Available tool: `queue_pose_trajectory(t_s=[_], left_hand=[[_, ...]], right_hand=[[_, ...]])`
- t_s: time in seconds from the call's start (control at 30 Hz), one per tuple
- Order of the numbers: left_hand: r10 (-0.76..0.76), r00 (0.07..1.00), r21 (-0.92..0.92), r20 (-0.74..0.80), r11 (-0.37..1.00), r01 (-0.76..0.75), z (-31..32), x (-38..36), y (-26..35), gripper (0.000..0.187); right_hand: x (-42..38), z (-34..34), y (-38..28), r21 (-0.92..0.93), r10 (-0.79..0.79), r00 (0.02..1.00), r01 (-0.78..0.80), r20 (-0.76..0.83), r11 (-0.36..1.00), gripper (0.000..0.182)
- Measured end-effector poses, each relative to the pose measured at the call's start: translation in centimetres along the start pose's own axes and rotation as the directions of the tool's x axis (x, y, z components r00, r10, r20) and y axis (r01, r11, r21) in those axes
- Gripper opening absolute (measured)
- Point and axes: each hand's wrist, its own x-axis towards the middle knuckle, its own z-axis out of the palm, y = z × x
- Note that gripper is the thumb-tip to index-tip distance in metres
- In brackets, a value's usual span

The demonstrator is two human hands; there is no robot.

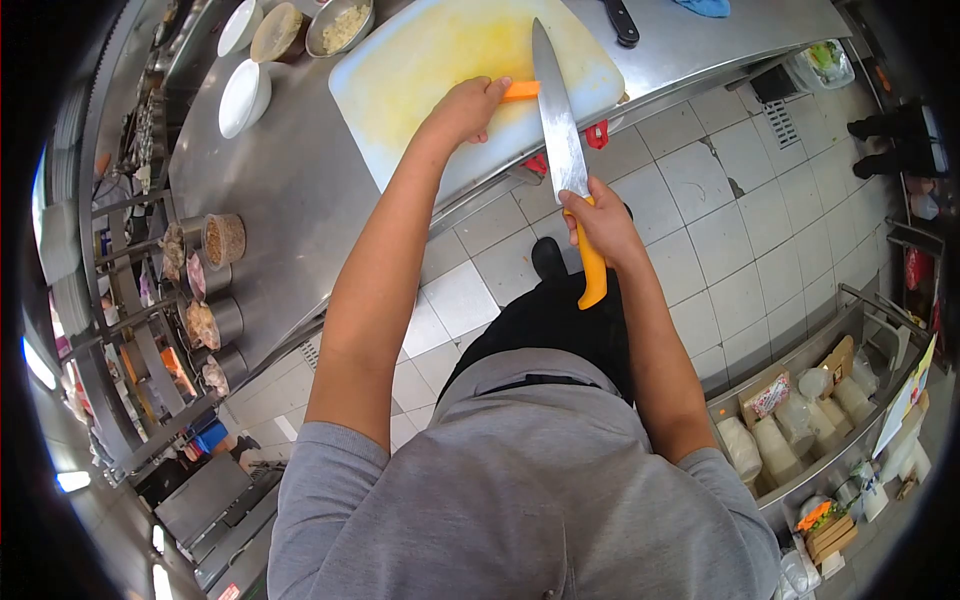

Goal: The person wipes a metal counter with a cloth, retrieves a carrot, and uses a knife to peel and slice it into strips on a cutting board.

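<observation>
My left hand (468, 108) is closed on an orange piece of carrot (522, 91), holding it against the white cutting board (375, 120), whose surface is stained yellow. In my right hand (605, 225) is a large chef's knife (562, 130) with a yellow handle, gripped where the handle meets the blade. The broad blade points away from me across the board's right part. Its edge side lies right at the free end of the carrot.
White bowls (245, 98), a tub (279, 33) and a metal bowl of chopped food (341, 27) stand left of the board. A black-handled knife (621, 22) lies to its right. Food containers (224, 240) line the steel counter's left edge. At lower right is a bin of packages (775, 450).
</observation>
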Motion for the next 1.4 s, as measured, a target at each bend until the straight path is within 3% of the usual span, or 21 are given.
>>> queue_pose_trajectory(t_s=[0.37,0.77,1.07,1.13,1.4], left_hand=[[-0.020,1.000,-0.022,-0.002,1.000,0.020,0.0,-0.4,0.4,0.054],[0.010,1.000,-0.019,-0.022,1.000,-0.011,0.2,-0.2,0.1,0.055],[0.036,0.999,-0.036,-0.025,0.999,-0.037,0.0,-0.5,0.4,0.055],[0.036,0.999,-0.030,-0.022,0.999,-0.037,0.1,-0.5,0.2,0.055],[0.027,0.999,-0.011,-0.021,1.000,-0.027,0.1,-0.3,0.2,0.054]], right_hand=[[-0.4,1.3,0.2,-0.114,-0.021,0.999,0.026,0.047,0.993,0.023],[-1.8,1.9,-1.3,-0.349,-0.007,1.000,0.004,-0.007,0.937,0.031],[-0.7,2.6,-1.7,-0.583,-0.112,0.989,0.037,-0.092,0.811,0.031],[-0.9,1.8,-1.2,-0.719,-0.241,0.968,0.118,-0.071,0.685,0.031],[-1.8,-0.3,-0.4,-0.695,-0.249,0.950,0.049,-0.190,0.718,0.032]])
